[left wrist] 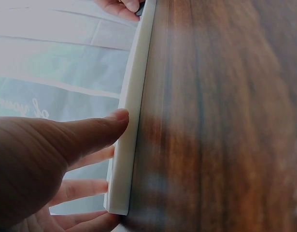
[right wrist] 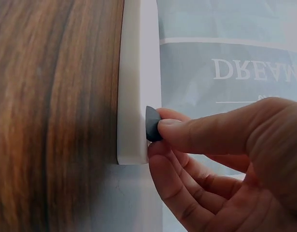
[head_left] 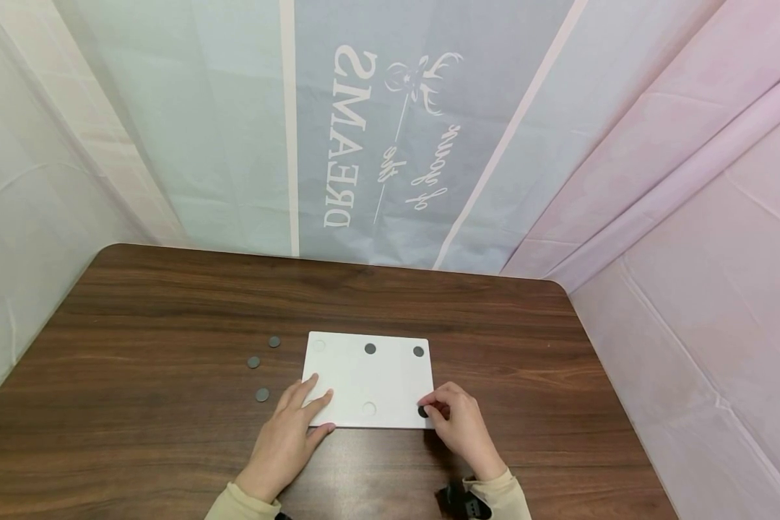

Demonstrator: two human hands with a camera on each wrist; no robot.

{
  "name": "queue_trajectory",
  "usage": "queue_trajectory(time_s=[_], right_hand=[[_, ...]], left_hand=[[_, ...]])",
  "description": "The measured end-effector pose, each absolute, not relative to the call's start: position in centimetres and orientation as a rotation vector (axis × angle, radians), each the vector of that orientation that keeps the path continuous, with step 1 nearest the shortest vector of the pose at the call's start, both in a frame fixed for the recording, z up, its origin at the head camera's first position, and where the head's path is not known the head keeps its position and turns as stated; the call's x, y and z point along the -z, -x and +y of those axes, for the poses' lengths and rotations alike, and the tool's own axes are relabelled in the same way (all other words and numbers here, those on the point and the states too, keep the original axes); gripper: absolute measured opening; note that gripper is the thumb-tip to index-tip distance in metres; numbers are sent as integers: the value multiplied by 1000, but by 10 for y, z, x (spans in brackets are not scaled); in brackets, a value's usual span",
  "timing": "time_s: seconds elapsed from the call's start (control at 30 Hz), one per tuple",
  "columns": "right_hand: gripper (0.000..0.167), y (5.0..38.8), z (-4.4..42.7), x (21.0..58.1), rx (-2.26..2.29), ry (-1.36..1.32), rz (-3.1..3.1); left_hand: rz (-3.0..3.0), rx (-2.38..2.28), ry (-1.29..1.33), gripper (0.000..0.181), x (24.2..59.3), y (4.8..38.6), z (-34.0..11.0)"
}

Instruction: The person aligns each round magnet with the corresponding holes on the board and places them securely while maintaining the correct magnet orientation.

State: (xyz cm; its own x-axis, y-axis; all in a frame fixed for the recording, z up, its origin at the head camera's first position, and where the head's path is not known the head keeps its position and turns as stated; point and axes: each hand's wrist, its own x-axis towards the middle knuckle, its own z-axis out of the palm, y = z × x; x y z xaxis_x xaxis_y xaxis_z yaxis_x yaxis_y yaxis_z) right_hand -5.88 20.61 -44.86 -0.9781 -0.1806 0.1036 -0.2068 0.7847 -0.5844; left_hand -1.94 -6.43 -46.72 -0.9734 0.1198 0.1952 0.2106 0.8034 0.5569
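Observation:
A white rectangular board (head_left: 370,379) lies flat on the table. My left hand (head_left: 286,437) rests on its left end with fingers spread; in the left wrist view the thumb (left wrist: 97,129) lies against the near edge. At the board's near right corner my right hand (head_left: 460,425) pinches a small dark grey disc (right wrist: 152,124) between thumb and fingers. That disc is tilted and touches the board in the right wrist view. Two like discs sit on the board, one at far middle (head_left: 370,349), another at far right (head_left: 419,352). Round recesses show at far left (head_left: 320,346) and near middle (head_left: 369,409).
Three loose grey discs lie left of the board on the brown wooden table (head_left: 169,325): a far one (head_left: 274,341), a middle one (head_left: 253,362) and a near one (head_left: 263,395). Printed cloth curtains (head_left: 234,130) hang behind and beside the table.

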Motion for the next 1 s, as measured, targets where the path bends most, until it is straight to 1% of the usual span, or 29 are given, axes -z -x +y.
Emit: queue_trajectory(time_s=[0.3, 0.7, 1.0], right_hand=[[17, 58, 205, 451, -946, -297, -2916], [18, 58, 203, 453, -912, -272, -2889], [21, 58, 201, 456, -948, -304, -2870]], left_hand=[[-2840, 903, 258, 45, 469, 19, -64], [-2839, 905, 267, 46, 469, 19, -64], [-2840, 899, 263, 46, 469, 19, -64]])
